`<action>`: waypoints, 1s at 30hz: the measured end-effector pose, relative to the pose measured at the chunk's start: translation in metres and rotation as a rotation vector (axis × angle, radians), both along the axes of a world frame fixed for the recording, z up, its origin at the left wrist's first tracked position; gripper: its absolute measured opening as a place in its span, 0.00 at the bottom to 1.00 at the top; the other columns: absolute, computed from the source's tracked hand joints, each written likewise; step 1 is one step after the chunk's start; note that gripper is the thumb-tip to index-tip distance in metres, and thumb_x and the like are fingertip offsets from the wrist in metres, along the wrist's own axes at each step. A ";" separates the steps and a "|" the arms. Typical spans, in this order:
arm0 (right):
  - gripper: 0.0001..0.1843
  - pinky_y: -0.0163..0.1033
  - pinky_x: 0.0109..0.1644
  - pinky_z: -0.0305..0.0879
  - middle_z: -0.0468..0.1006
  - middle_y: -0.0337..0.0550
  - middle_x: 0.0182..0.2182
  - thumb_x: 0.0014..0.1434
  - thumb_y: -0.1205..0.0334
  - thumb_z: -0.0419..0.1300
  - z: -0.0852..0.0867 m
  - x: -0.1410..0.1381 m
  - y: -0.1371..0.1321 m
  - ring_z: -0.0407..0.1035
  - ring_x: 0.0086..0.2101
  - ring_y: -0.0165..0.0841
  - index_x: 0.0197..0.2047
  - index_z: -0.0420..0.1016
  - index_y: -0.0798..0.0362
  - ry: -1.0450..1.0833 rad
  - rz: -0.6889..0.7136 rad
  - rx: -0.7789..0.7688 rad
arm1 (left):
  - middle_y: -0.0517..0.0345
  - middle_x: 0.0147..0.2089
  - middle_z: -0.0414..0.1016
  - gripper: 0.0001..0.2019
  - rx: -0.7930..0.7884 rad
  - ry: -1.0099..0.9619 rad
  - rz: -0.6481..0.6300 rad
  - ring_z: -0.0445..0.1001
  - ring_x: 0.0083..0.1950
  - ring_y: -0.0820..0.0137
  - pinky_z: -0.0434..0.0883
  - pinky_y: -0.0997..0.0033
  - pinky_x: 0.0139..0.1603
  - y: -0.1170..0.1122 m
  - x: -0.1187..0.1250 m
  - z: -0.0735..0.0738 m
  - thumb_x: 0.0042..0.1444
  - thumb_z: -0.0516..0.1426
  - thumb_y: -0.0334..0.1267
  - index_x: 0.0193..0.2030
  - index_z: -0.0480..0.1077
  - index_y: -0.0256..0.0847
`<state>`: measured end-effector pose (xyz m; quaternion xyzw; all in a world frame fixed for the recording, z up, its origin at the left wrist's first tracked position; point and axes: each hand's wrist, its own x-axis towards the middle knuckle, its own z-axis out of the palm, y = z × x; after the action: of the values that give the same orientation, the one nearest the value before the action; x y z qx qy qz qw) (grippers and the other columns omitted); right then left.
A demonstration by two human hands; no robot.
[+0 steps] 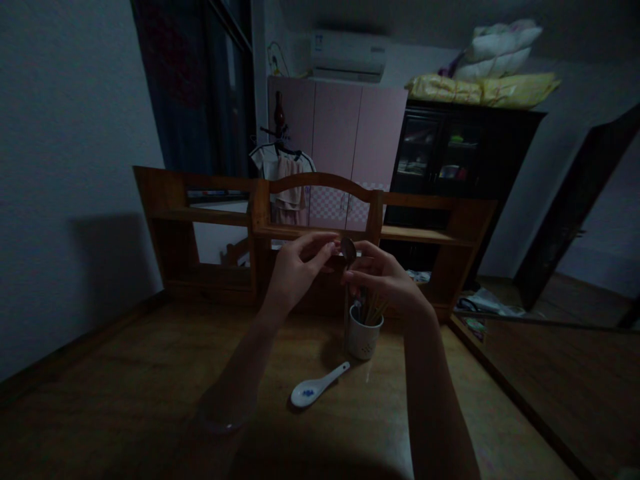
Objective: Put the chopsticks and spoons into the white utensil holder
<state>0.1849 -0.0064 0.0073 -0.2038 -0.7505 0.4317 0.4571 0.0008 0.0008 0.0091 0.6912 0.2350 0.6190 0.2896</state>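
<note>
A metal spoon [349, 250] is held upright, bowl up, in the pinched fingers of my right hand [377, 270]. Its handle runs down behind those fingers, and its lower end is hard to make out. My left hand [303, 263] is closed in a pinch with its fingertips right at the left rim of the spoon's bowl; whether they grip it is unclear. Below my right hand stands a white cup [364, 340] with chopsticks [374, 310] and other utensils in it. A white ceramic spoon [315, 389] with a blue mark lies on the table in front of the cup.
The wooden table [165, 373] carries a low wooden shelf rack [255, 233] along its back edge. At left is a wall; a raised edge [520, 400] runs along the right side. Farther back are pink wardrobes [335, 127] and a dark cabinet [465, 153]. The room is dim.
</note>
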 end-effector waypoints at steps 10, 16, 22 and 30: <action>0.15 0.32 0.28 0.66 0.78 0.41 0.30 0.48 0.54 0.70 0.000 0.005 0.007 0.70 0.27 0.29 0.35 0.75 0.54 0.083 -0.283 0.025 | 0.50 0.47 0.77 0.23 -0.187 0.194 -0.271 0.78 0.44 0.63 0.77 0.69 0.39 0.000 0.004 -0.009 0.50 0.66 0.39 0.53 0.68 0.39; 0.15 0.31 0.27 0.65 0.77 0.40 0.27 0.48 0.53 0.69 0.003 0.007 0.004 0.70 0.26 0.29 0.32 0.74 0.54 0.053 -0.373 0.074 | 0.53 0.43 0.78 0.15 -0.155 0.306 -0.292 0.77 0.44 0.66 0.74 0.67 0.47 0.002 0.008 -0.013 0.48 0.66 0.32 0.44 0.74 0.38; 0.17 0.32 0.27 0.64 0.75 0.38 0.25 0.47 0.51 0.69 0.003 0.006 0.004 0.69 0.25 0.29 0.31 0.71 0.54 0.036 -0.371 0.093 | 0.54 0.37 0.79 0.12 -0.162 0.340 -0.221 0.77 0.39 0.64 0.73 0.68 0.41 0.000 0.010 -0.014 0.48 0.65 0.35 0.40 0.75 0.37; 0.17 0.30 0.22 0.58 0.73 0.36 0.23 0.49 0.50 0.68 0.004 0.006 0.005 0.66 0.22 0.27 0.34 0.71 0.53 0.051 -0.378 0.068 | 0.53 0.37 0.80 0.13 -0.189 0.324 -0.229 0.78 0.40 0.61 0.75 0.64 0.43 0.002 0.011 -0.018 0.48 0.65 0.34 0.42 0.77 0.37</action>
<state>0.1908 -0.0010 0.0111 -0.3145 -0.7011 0.3178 0.5554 0.0114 0.0026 -0.0086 0.7736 0.2554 0.4382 0.3797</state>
